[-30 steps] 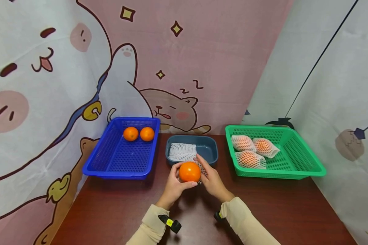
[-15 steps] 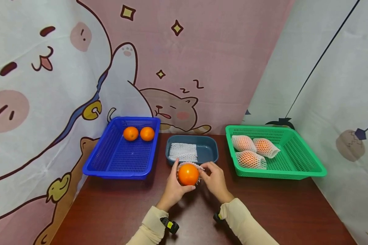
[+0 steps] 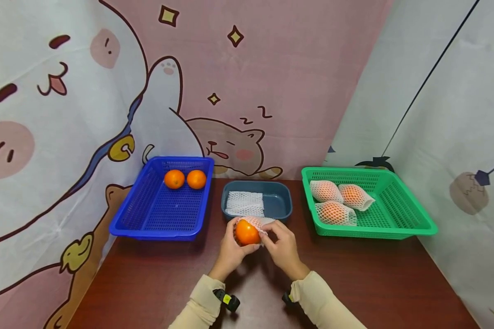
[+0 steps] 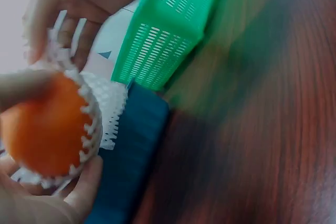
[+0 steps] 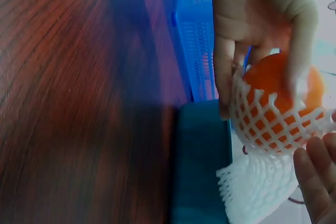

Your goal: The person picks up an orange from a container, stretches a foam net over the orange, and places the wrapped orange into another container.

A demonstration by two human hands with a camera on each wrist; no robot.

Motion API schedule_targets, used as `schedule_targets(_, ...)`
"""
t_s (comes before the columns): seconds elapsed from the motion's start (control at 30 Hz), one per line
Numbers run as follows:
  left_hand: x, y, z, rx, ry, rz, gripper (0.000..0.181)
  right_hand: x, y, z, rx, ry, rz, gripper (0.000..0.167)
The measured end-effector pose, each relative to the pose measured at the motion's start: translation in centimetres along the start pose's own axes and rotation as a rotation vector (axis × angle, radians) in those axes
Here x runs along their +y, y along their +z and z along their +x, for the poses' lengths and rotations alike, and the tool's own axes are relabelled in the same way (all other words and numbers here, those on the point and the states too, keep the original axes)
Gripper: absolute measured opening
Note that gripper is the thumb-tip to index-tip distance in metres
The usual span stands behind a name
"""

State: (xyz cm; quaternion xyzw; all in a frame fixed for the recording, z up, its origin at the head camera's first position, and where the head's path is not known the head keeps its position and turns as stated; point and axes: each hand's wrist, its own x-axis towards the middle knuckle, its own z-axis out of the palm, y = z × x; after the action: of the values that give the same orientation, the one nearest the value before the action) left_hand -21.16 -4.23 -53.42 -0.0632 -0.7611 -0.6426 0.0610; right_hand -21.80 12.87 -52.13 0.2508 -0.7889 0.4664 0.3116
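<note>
Orange (image 3: 247, 232) is held above the worktop (image 3: 169, 278), just in front of the blue-grey tray (image 3: 277, 203), and is part-covered by a white foam net (image 5: 262, 135). Its underside and far side are concealed by fingers and mesh; a blurred thumb crosses its face in both wrist views, and the left wrist view cuts the fruit at the frame edge. Shape is near round, so no long axis can be read; the stem end cannot be identified. Bare face is turned toward the person and leftward. In the right wrist view the net's mouth faces the left palm; in the head view its loose length runs rightward, partly behind fingers. Left grip (image 3: 230, 251) is curled about the orange, thumb in front. Right grip (image 3: 284, 246) pinches the net's edge at the fruit's right side; the right wrist view crops it. Flat foam nets (image 3: 244, 203) lie in the tray's left part, count indeterminable. Blue basket (image 3: 160, 219), at left, holds two bare oranges (image 3: 174, 179). Green basket (image 3: 395, 205), at right, holds three netted fruits (image 3: 331, 213). Printed cloth (image 3: 292, 68) hangs behind.
</note>
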Motion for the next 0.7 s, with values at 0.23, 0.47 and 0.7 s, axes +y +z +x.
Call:
schedule_targets(0.23, -0.1, -0.1, 0.0, -0.031, -0.048, -0.434, 0.070, -0.2, -0.4, 0.2, 0.091, 0.132, 0.032, 0.017)
schedule_targets(0.47, -0.1, 0.0, -0.1, -0.060, -0.087, -0.564, 0.062, -3.2, -1.1, 1.1, 0.112, 0.168, 0.089, 0.012)
schedule_targets(0.7, 0.0, 0.4, -0.1, -0.084, -0.127, -0.793, 0.069, -2.4, -0.5, 0.5, 0.109, 0.136, 0.101, 0.014)
